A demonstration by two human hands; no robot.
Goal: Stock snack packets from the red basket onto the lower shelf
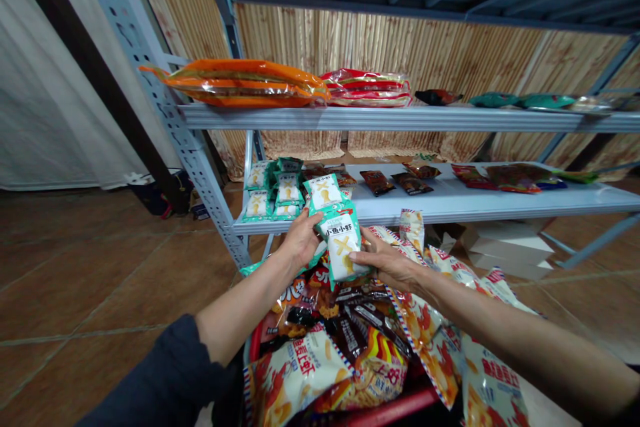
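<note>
Evidently both hands are working at one green-and-white packet [343, 250], which is hanging tilted above the loaded basket [390, 409], just in front of the lower shelf [465, 207]. The right hand [387, 261] is gripping it from the side, its thumb pressing on the printed face and its other fingers passing behind. The left hand [301, 240] is closing on the opposite upper edge, its thumb lying near the packet's top seam; how its hidden fingers are wrapping, I cannot tell. Directly behind, a second matching packet [324, 191] is showing above the first, and whether the left hand is holding that one too is unclear. Nearby, a stack of similar packets [289, 188] is standing at the left end of the lower shelf, while small dark packets [377, 182] are lying flat farther right. Below the hands, a white snack bag [300, 373] is leaning toward the basket's front, dark brown packets [356, 330] are filling the middle, and more white-and-red bags [493, 383] are crowding the right side, under the right forearm. Higher up, orange bags [245, 83] are resting on the upper shelf [400, 121] beside red packages [369, 88], and white boxes [509, 250] are sitting beneath the lower shelf.
</note>
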